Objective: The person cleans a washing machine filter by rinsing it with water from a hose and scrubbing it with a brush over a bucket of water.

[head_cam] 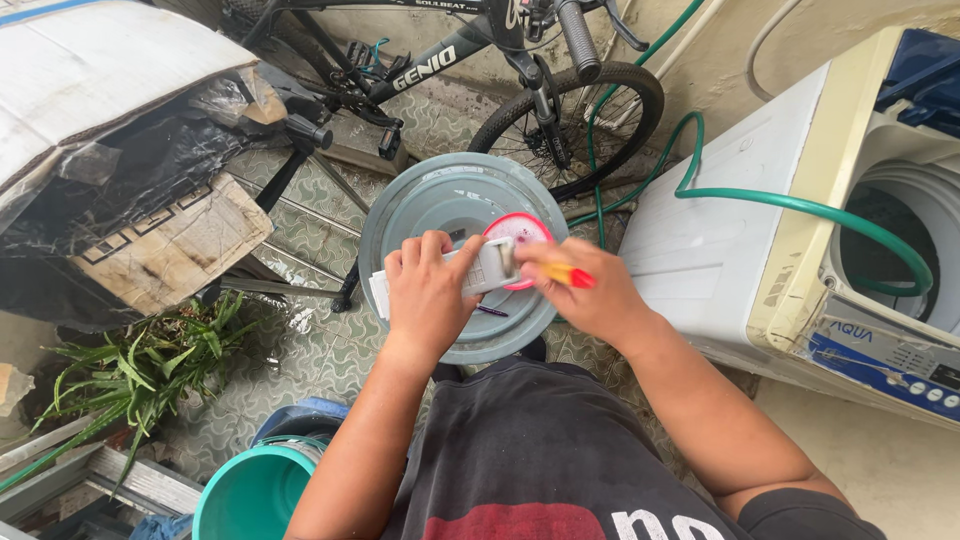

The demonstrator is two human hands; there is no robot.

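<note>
- At the centre of the frame my left hand point(428, 295) is clamped around a white rectangular device point(470, 272), held level over a round grey lid point(400, 215) that serves as my worktop.
- My right hand point(585, 290) pinches a tool with a yellow and red handle point(570, 275) against the device's right end.
- A red-rimmed round dish point(520, 228) sits on the lid, just behind the device.
- The floor point(300, 350) is patterned greenish tile, wet-looking in places.
- A dark bicycle point(450, 60) leans at the top of the frame.
- A white top-loading washing machine point(740, 200) stands at the right, with a green hose point(800, 205) running into its drum.
- Torn cardboard point(110, 90) fills the upper left, a green plant point(140, 365) lies at lower left, and a teal bucket point(250, 495) stands at the bottom.
</note>
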